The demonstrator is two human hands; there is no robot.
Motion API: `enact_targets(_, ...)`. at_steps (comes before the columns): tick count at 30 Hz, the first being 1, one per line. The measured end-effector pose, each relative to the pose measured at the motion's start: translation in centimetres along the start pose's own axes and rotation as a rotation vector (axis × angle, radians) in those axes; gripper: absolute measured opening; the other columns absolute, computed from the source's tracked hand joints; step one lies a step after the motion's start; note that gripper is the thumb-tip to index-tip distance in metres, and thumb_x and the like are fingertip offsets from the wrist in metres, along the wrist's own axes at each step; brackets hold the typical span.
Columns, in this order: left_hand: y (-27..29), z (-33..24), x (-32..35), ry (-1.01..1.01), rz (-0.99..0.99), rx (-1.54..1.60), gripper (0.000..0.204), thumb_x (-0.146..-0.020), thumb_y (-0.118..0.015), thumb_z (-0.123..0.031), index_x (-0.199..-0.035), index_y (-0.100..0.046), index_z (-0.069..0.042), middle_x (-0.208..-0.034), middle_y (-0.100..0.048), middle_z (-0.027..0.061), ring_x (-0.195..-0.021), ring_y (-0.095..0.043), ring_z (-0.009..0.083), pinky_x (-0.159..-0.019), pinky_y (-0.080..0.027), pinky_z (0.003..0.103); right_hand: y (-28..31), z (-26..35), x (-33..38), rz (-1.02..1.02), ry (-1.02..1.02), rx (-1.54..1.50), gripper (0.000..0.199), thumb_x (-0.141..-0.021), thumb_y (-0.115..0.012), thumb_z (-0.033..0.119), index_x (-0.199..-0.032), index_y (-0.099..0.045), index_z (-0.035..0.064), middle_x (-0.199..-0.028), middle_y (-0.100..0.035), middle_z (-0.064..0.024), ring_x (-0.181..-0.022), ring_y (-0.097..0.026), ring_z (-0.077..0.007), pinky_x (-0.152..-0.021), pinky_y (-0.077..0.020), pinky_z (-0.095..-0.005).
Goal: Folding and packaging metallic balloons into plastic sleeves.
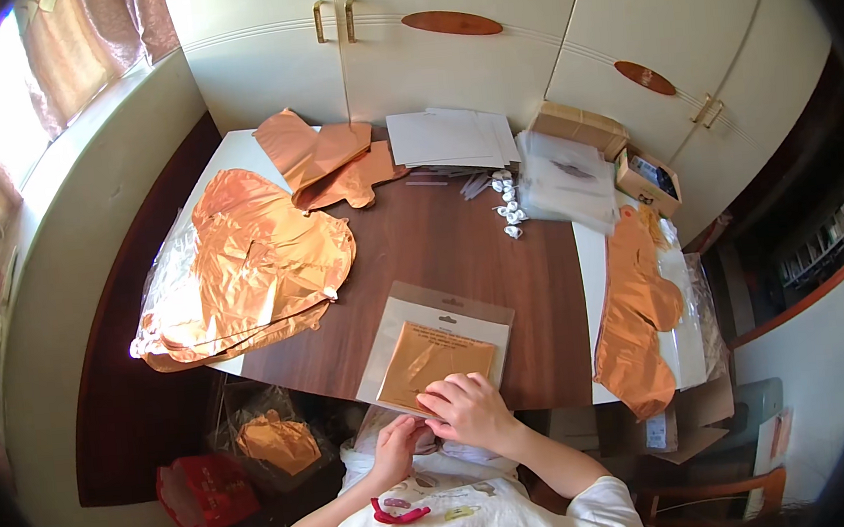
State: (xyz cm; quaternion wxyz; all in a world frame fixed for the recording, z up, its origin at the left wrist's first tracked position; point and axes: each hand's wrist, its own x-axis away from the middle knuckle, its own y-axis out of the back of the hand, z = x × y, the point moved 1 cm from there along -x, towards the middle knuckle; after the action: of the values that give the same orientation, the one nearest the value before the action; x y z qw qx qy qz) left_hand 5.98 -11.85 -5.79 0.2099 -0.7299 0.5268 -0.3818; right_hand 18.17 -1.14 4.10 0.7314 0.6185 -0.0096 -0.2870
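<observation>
A clear plastic bag (504,323) lies at the table's near edge, with a white card (376,368) and a folded copper foil balloon (440,354) in it. My right hand (472,410) rests over the balloon's lower right part, its fingers bent and closed on the bag's near end. Just below, my left hand (395,451) pinches at the bag's near edge, fingertips close to the right hand's. Exactly what the left fingertips grip is partly hidden.
Flat copper foil balloons (250,248) spread over the table's left side; folded foil pieces (328,161) lie behind. White cards (446,139), clear bags (565,176), small white coils (509,206) and a small box (648,180) stand at the back. Another foil balloon (633,320) hangs over the right edge.
</observation>
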Motion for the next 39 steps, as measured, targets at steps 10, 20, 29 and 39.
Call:
enact_targets(10,0.6,-0.3,-0.5,0.024,0.080,-0.117,0.028,-0.096,-0.040,-0.010,-0.110,-0.057,0.007,-0.109,-0.061,0.0144,-0.105,-0.057,0.0205,-0.097,-0.041,0.033,-1.1,0.1,0.5,-0.104,-0.018,0.077,0.032,-0.070,-0.069,0.024,-0.100,-0.062,0.0133,-0.101,-0.055,0.0009,-0.094,-0.051,-0.0159,-0.077,-0.0410,-0.0331)
enact_targets(20,-0.2,-0.8,-0.4,0.045,0.092,-0.241,0.028,-0.096,-0.040,-0.012,-0.109,-0.057,0.006,-0.108,-0.062,0.0137,-0.105,-0.057,0.0213,-0.095,-0.042,0.034,-2.2,-0.5,0.9,-0.193,-0.127,0.133,0.032,-0.070,-0.069,0.021,-0.100,-0.063,0.0127,-0.105,-0.057,-0.0011,-0.098,-0.054,-0.0186,-0.083,-0.0414,-0.0369)
enact_targets(29,-4.0,-9.9,0.5,-0.655,0.332,-1.624,0.021,-0.075,-0.070,-0.011,-0.095,-0.065,-0.007,-0.081,-0.064,0.0083,-0.071,-0.063,0.0202,-0.063,-0.050,0.028,0.9,-2.3,3.5,-0.075,-0.221,0.121,0.051,-0.069,-0.072,0.039,-0.112,-0.060,0.0138,-0.116,-0.054,-0.0040,-0.111,-0.048,-0.0225,-0.092,-0.0402,-0.0412)
enact_targets(39,-3.5,-12.5,-6.1,-1.107,0.592,-1.954,0.026,-0.074,-0.069,-0.021,-0.098,-0.064,-0.010,-0.106,-0.062,0.0032,-0.105,-0.059,0.0214,-0.081,-0.051,0.035,0.2,-4.1,4.1,-0.192,-0.057,0.138,0.025,-0.073,-0.072,0.022,-0.096,-0.068,0.0134,-0.101,-0.065,-0.0007,-0.102,-0.059,-0.0201,-0.086,-0.0508,-0.0345)
